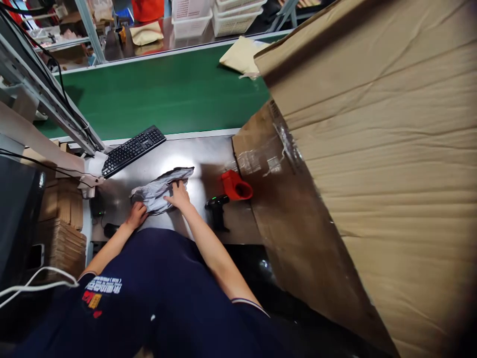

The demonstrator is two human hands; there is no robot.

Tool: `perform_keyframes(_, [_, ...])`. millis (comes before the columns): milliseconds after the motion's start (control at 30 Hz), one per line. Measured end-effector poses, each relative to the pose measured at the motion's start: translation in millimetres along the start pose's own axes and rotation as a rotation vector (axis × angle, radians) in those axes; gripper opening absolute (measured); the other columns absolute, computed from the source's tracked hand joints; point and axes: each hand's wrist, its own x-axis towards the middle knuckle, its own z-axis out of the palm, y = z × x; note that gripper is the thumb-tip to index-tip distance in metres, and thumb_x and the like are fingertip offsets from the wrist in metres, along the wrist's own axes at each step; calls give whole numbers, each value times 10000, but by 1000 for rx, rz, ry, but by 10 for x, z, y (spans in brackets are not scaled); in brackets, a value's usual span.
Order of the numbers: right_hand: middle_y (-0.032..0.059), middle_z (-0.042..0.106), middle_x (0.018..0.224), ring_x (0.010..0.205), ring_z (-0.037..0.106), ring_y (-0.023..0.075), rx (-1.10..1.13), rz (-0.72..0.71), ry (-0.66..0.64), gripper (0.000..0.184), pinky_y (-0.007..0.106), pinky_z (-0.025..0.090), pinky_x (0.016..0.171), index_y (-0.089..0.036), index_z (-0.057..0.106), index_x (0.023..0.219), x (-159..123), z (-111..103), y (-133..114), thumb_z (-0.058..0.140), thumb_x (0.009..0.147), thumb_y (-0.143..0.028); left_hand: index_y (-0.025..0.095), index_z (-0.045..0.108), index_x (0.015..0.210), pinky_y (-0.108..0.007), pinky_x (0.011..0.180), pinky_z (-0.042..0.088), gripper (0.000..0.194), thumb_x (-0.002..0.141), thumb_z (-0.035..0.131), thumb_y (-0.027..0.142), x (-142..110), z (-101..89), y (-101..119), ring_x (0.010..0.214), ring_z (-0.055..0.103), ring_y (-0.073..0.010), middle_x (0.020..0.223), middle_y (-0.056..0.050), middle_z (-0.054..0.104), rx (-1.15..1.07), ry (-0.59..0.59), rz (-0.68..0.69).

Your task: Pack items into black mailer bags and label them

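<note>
A crumpled grey plastic mailing bag point(158, 191) lies on the metal worktop in front of my body. At its lower left corner is my left hand point(137, 215), with bent fingers closed on the edge of the bag. My right hand point(180, 196) rests on top of the bag's right part, thumb and fingers apart. What the bag contains, if anything, is hidden. To the right of my right hand, a black handheld scanner point(217, 211) with a green light stands near a red holder point(236, 185).
A black keyboard point(134, 149) lies at the back left, before a green conveyor belt point(160, 94). On the belt rests a yellowish padded envelope point(240, 53). A large cardboard box point(372, 149) fills the right side. Flat cardboard point(67, 243) is stacked at the left.
</note>
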Motion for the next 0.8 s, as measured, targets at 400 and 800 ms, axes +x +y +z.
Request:
perform_keyframes(400, [79, 631, 916, 854, 540, 203, -136, -673, 368, 228, 319, 441, 769, -226, 772, 1001, -827, -82, 52, 547, 985, -200, 265, 786, 1100, -509, 1231, 330, 346, 757, 829, 278, 79, -146, 831, 1319, 601, -349, 1290, -126, 727, 28, 266, 198])
perform_keyframes(800, [13, 619, 695, 614, 523, 138, -67, -795, 445, 144, 301, 391, 613, -187, 760, 934, -1719, -617, -183, 636, 982, -240, 215, 653, 883, -372, 1001, 566, 87, 955, 613, 241, -234, -537, 1106, 1110, 720, -213, 1069, -71, 770, 115, -277, 478])
